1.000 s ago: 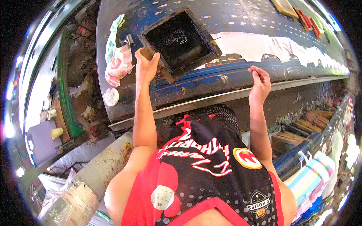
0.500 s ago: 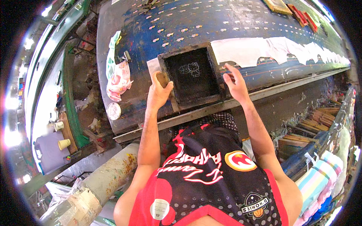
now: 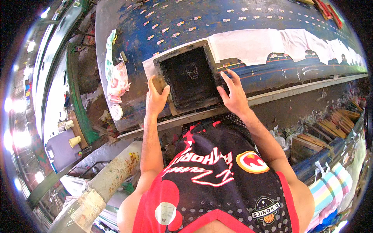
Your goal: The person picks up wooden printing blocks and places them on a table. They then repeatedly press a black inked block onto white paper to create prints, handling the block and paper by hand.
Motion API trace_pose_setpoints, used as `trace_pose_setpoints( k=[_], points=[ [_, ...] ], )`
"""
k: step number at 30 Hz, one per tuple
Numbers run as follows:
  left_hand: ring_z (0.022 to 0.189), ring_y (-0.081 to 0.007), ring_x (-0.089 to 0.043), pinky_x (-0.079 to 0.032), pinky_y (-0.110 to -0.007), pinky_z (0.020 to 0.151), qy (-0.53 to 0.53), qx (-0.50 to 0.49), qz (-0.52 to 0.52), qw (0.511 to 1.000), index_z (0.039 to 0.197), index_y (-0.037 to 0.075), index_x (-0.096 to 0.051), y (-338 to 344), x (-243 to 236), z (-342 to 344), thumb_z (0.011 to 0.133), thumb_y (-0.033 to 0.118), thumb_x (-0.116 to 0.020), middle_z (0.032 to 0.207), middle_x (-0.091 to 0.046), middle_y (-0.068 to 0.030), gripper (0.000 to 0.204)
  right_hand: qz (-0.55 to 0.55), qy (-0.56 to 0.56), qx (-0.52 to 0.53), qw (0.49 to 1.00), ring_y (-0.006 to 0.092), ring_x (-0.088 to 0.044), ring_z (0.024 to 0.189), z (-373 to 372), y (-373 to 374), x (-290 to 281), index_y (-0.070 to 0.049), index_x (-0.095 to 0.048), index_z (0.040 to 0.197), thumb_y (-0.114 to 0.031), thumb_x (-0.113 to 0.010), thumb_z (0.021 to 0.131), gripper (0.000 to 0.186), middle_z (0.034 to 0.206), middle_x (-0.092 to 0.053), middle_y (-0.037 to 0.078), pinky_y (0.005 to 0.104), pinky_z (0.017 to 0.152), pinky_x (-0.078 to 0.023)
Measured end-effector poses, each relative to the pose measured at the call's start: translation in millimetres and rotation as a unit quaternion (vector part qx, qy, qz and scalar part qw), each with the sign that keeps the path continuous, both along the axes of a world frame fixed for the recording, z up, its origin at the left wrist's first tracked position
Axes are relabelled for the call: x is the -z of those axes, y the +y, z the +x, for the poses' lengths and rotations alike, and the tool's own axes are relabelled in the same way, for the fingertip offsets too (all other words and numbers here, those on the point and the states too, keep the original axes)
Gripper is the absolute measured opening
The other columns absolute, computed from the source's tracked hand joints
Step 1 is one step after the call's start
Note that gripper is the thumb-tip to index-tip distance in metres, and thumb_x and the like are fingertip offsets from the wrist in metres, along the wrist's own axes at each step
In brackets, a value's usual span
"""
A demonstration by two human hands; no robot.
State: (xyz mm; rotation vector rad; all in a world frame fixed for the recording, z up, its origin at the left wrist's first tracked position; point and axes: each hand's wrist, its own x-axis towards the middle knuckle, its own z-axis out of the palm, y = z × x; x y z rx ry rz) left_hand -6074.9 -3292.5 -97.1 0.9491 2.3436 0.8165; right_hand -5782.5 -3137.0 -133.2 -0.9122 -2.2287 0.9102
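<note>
A square screen frame (image 3: 190, 95) with a black mesh and faint white figure outline lies on the table over a white cloth piece (image 3: 149, 66). My left hand (image 3: 155, 99) grips the frame's left side by a brown wooden strip, thumb and index finger curved round it. My right hand (image 3: 233, 95) is at the frame's right edge, fingers apart and curved, fingertips on or very near it. More white cloth pieces (image 3: 244, 44) run in a row to the right. A pink-and-mint cloth bundle (image 3: 118, 83), a round white lid (image 3: 116, 112) and a small dark metal object (image 3: 123, 57) lie at left.
The long blue printed table (image 3: 233, 19) bears red bars (image 3: 325, 11) at far right, with a metal rail (image 3: 272, 93) along its front. Wooden frames (image 3: 330, 124) are stored below right, a rusty pipe (image 3: 116, 167) runs lower left, and a side surface holds paper cups (image 3: 74, 141).
The screen frame has turned from a tilt to nearly square with the table edge, with my left hand moving along with it. My right hand has moved left to the frame and spread its fingers.
</note>
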Motion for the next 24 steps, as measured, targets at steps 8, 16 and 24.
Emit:
trace_pose_setpoints(
  k=[8,16,24],
  points=[
    [0.133,-0.0397,-0.062,-0.049,-0.047,0.112,-0.002,-0.035,0.042,0.999,0.164,0.006,-0.036,-8,16,4,0.096,0.026,-0.078,0.147,-0.060,-0.0282,0.082,-0.245,0.103,0.026,0.964,0.0243,-0.070,0.081,69,27,-6,-0.002,-0.073,0.116,-0.002,-0.068,0.101,0.015,0.096,-0.072,0.012,0.0332,0.076,-0.056],
    [0.130,-0.0359,-0.059,-0.045,-0.045,0.114,0.133,-0.025,0.048,0.990,0.154,0.003,-0.050,-1,21,3,0.092,0.023,-0.081,0.138,-0.059,-0.0207,0.072,-0.162,0.009,-0.066,0.985,0.0226,-0.070,0.086,70,46,-6,-0.005,-0.073,0.120,-0.003,-0.071,0.101,0.019,0.095,-0.072,0.011,0.0332,0.075,-0.056],
    [0.130,-0.0291,-0.057,-0.045,-0.042,0.113,-0.037,-0.077,0.145,0.986,0.146,0.002,-0.053,-6,47,-6,0.083,0.007,-0.075,0.141,-0.057,-0.0149,0.067,-0.005,0.011,-0.069,0.998,0.0348,-0.070,0.097,57,36,-4,-0.007,-0.073,0.120,-0.006,-0.073,0.097,0.023,0.104,-0.073,0.012,0.0452,0.086,-0.056]
  ],
)
